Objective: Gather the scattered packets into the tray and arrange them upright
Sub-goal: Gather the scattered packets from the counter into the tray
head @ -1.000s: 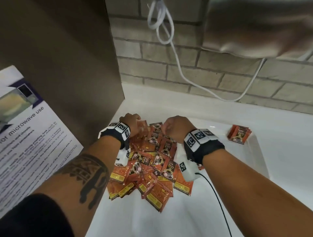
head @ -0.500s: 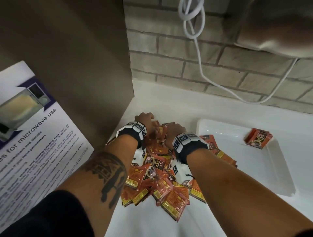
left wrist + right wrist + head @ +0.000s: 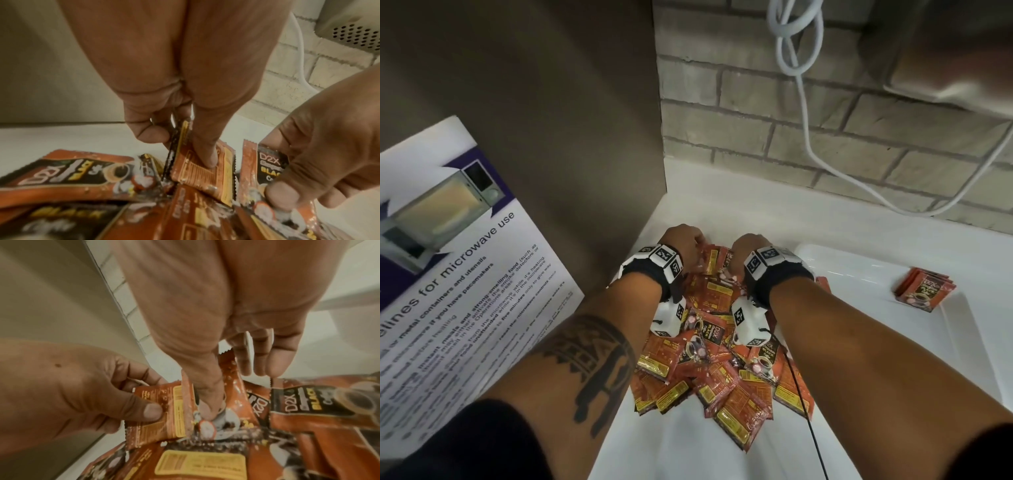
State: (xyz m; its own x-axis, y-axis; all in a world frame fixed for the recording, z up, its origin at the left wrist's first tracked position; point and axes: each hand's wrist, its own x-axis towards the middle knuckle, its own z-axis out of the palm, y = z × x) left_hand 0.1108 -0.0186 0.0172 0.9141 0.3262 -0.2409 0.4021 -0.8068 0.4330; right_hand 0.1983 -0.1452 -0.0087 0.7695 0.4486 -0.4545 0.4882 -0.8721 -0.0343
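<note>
At the counter's [image 3: 722, 212] left edge, against the side panel [image 3: 571, 137]: heaped packets [image 3: 709, 370], left hand [image 3: 681, 241] and right hand [image 3: 744, 248] each pinching one. Rightward, white tray [image 3: 969, 359] holding a small stack [image 3: 924, 289].

Shared pantry or office break room. Evidence: poster [image 3: 453, 260] headed "microwave use", with microwave photo, left of left hand [image 3: 681, 240]; painted brick wall [image 3: 756, 113] beyond both hands; white counter [image 3: 688, 445] under forearms; white cord [image 3: 804, 102] hanging above right hand [image 3: 746, 246]; heap of coffee packets [image 3: 719, 370] between wrists.
</note>
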